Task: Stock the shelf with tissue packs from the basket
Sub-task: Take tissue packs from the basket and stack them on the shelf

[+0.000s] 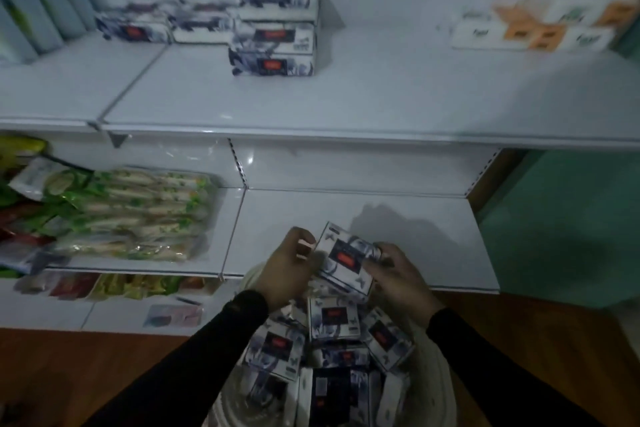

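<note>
A white tissue pack with a dark blue print and a red label is lifted above the basket. My left hand pinches its left edge and my right hand grips its right side. Several more packs of the same kind fill the pale woven basket at the bottom centre. On the upper white shelf, three such packs are stacked, with others lying flat to their left. The lower shelf lies just beyond my hands.
Green and white packaged goods fill the lower shelf's left section. Orange and white packs sit at the upper shelf's far right, blue packs at its far left. A green wall stands right; wooden floor lies below.
</note>
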`<state>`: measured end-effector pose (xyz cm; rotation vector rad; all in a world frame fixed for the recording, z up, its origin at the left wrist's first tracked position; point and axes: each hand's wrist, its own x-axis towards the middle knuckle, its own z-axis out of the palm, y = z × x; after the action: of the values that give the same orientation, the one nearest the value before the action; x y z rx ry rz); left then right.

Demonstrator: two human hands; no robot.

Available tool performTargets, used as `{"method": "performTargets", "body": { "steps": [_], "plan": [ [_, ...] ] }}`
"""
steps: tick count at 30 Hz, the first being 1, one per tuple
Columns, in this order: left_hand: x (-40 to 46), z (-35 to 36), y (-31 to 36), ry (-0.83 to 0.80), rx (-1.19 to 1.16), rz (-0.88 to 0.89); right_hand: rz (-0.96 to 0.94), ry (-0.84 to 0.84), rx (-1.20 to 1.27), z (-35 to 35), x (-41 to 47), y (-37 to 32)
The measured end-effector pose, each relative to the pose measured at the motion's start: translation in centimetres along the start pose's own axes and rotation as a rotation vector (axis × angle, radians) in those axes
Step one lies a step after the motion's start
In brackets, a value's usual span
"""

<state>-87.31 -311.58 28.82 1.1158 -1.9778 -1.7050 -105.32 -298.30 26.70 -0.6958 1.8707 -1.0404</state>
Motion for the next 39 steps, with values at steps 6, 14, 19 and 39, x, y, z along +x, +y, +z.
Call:
{"method": "performTargets", "body": {
  "steps": [6,14,19,39],
  "plan": [
    [-3.8,-4.5,4.9,0.144,0.136,0.164,-0.083,-0.066,0.238,1.1,-1.4,-9.0],
    [-10.9,-9.0,9.8,0.294,1.017,0.646,-0.222,-0.270,0.364,2.6,-6.5,-17.0],
    [-14.2,-12.9,15.0,0.453,1.016,0.791,-0.579,-0.173,0.007,0.7,-9.9,-21.2],
    [-4.4,-19.6,16.3,0.584,1.155,0.287,-0.473,0.296,-1.106,-1.9,-2.0,-26.1]
  ]
}}
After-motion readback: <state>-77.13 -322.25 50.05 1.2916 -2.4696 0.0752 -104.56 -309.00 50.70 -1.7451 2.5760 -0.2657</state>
